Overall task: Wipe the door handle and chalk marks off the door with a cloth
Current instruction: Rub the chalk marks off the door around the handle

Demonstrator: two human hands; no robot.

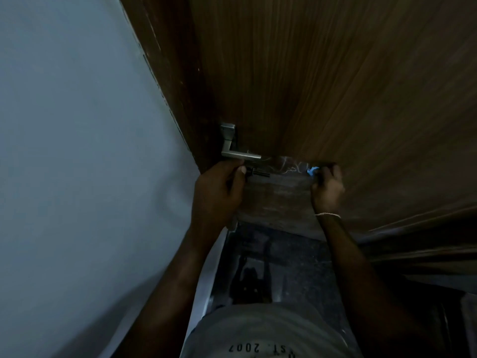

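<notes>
i'm looking steeply down along a brown wood-grain door (335, 86), with a pale grey-blue wall (77, 151) filling the left side. the silver lever door handle (233, 148) sits at the door's left edge, its square rose above and the lever arm pointing right. my left hand (219, 192) is just below that lever, fingers curled, thumb tip close to a small dark key-like piece (258, 173) sticking out under the handle; i cannot tell whether the fingers actually pinch it or only rest beside it. to the right of the handle, faint whitish chalk marks (289, 167) scribble across the door, too blurred for me to read as letters. my right hand (327, 187) is at the right end of those marks, closed around a small cloth (313, 170) of which only a bright blue scrap shows above the knuckles, pressed to the door surface. a thin pale bracelet (327, 215) circles that wrist. both forearms are bare. at the bottom of the view my grey t-shirt (271, 337) shows dark print, upside down from here, reading "st. 2007"; the rest of the wording is cut off. below the hands lies a dark speckled floor (284, 267), dim and glossy.
</notes>
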